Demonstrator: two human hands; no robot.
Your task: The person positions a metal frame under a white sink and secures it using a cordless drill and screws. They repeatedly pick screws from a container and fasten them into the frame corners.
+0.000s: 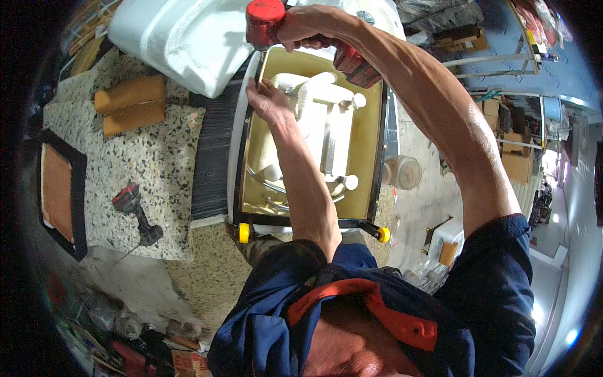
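Note:
My right hand point(306, 28) is closed round the handle of a red cordless drill point(265, 24), held over the far end of an open box-shaped unit point(237, 204). The drill's red-and-black battery point(357, 65) hangs below my right forearm. My left hand point(271, 102) reaches to the unit's left wall near the far corner, fingers apart with no tool in them. Inside the cream-walled unit lie white pipes point(326, 92) and a brightly lit white body point(339, 141). The drill's tip and whatever it touches are hidden from this view.
A glossy white moulded shell point(182, 38) lies at the far left. A second cordless drill point(137, 213) rests on the speckled surface at left, near a folded brown cardboard piece point(130, 103). Yellow wheels point(244, 233) mark the unit's near corners. A clear jar point(403, 172) stands right.

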